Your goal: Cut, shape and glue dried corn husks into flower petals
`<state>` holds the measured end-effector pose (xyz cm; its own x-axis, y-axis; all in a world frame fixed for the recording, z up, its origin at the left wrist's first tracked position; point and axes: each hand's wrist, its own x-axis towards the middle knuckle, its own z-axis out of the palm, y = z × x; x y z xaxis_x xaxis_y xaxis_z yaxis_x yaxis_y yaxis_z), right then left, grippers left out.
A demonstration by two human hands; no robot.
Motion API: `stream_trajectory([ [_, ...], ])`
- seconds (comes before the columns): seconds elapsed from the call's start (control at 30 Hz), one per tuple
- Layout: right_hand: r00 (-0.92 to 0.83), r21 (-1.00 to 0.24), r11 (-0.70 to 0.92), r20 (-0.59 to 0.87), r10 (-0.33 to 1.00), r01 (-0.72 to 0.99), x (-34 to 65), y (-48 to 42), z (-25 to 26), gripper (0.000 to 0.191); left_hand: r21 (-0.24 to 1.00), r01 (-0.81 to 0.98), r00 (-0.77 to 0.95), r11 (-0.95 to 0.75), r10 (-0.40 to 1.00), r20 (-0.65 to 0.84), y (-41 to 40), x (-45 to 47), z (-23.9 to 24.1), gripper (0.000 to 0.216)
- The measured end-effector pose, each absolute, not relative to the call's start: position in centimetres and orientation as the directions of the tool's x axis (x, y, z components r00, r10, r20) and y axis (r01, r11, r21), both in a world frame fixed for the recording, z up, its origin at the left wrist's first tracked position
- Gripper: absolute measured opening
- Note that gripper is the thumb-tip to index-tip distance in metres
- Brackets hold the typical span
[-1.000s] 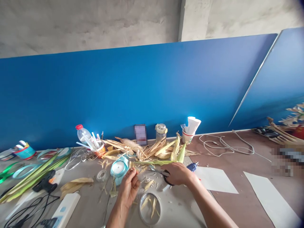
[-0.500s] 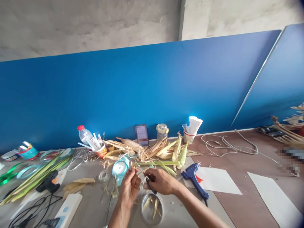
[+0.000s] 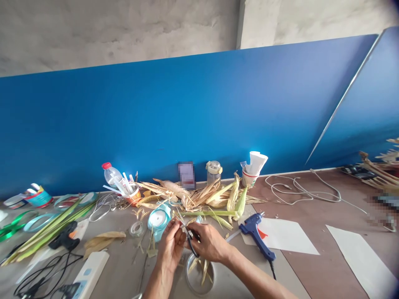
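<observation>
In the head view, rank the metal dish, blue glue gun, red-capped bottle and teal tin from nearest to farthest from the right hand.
From the right hand, which holds scissors:
1. Metal dish, just below it.
2. Blue glue gun, to its right.
3. Red-capped bottle, back left by the blue board.
4. Teal tin, far left.

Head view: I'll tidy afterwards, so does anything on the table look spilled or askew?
Husk scraps lie strewn around the metal dish below the left hand, pinching a husk strip, and the right hand, holding scissors; the plastic bottle leans tilted.
</observation>
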<state>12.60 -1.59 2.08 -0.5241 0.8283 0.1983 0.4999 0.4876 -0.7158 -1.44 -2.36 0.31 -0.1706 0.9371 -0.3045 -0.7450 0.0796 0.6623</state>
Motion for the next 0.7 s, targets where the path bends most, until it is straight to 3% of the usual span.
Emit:
stream_trajectory([
  [0.7, -0.544, -0.864, 0.406, 0.195, 0.816, 0.299, 12.38, -1.63, 1.71, 0.005, 0.683, -0.721, -0.138, 0.116, 0.942, -0.305, -2.54, -1.18, 0.39, 0.028],
])
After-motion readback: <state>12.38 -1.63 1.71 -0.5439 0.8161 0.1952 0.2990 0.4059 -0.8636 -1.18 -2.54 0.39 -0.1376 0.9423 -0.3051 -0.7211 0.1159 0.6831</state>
